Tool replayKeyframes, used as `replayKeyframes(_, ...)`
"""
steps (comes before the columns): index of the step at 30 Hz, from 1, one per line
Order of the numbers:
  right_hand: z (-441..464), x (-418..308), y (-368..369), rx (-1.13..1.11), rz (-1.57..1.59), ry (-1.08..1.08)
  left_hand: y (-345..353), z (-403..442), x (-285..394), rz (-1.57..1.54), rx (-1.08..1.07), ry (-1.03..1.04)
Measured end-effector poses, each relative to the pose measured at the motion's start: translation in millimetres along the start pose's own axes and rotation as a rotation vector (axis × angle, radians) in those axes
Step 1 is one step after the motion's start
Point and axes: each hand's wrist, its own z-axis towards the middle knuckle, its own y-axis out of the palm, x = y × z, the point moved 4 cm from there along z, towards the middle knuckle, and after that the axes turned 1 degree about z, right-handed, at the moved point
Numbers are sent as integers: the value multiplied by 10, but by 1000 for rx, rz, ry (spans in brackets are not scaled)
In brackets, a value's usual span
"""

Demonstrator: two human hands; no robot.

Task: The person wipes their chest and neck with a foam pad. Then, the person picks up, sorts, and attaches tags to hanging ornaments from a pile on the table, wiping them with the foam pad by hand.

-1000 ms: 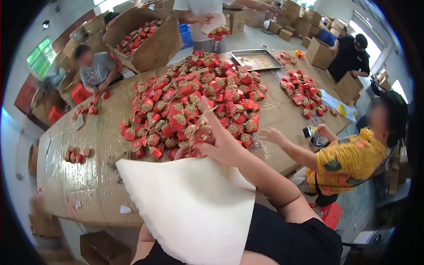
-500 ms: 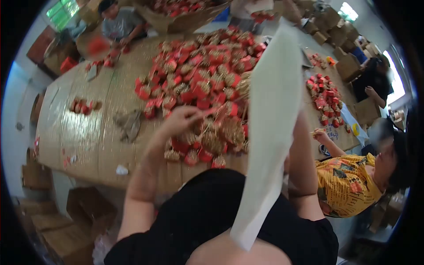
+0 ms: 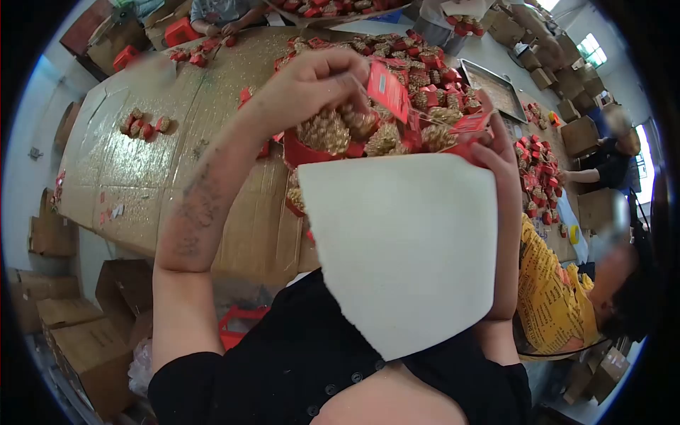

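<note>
A: Where's the red tag (image 3: 388, 91)?
B: Between your hands, over the red-and-gold ornaments (image 3: 322, 133). Your left hand (image 3: 312, 85) pinches its edge, fingertips nearly together.
A: And the right hand (image 3: 500, 152)?
B: Your fingers curl beside a second tag (image 3: 471, 122) and the white sheet (image 3: 404, 241); I can't tell what they grip. Beyond lies the cardboard-covered table (image 3: 219, 81).

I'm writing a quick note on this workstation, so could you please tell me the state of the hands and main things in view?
Left hand: fingers closed on the red tag
Right hand: fingers bent, at the white sheet; exact grip unclear
Red tag: raised, tilted
White sheet: spread out, one edge ragged
Ornament pile: heaped
Small ornament cluster: apart from the pile
Metal tray: open side up
</note>
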Motion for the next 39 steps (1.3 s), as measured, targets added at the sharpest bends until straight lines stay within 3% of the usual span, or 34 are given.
replayKeyframes(2,19,33,66,-18,-27,34,-55,88,280,-48,67,98)
replayKeyframes(4,35,107,145,-113,-43,91,-192,130,682,154,148,158)
replayKeyframes(8,10,117,236,-88,-81,-16,-31,305,1182,533,201,154)
replayKeyframes(17,-18,137,21,-107,-124,6,134,641,1245,881,221,254)
replayKeyframes(20,108,167,-40,-170,-472,7,92,872,755,815,-95,433)
replayKeyframes(21,138,153,-43,-163,-468,9,109,892,621,813,-103,432)
replayKeyframes(23,142,237,54,-361,-224,192,153,885,312,741,-203,368)
replayKeyframes(25,211,347,48,-353,-223,221,30,933,-42,760,-240,415)
replayKeyframes(27,241,384,18,-339,-81,143,-25,895,-361,1379,-226,559)
replayKeyframes(31,180,446,20,-311,105,49,-233,799,-1114,1340,-112,550)
replayKeyframes(35,150,545,13,-165,54,21,-32,653,-1728,1219,-89,431)
replayKeyframes(37,80,572,-22,-123,66,2,221,489,-2097,1257,18,492)
replayKeyframes(39,10,544,-111,57,109,12,434,281,-2470,1196,308,439)
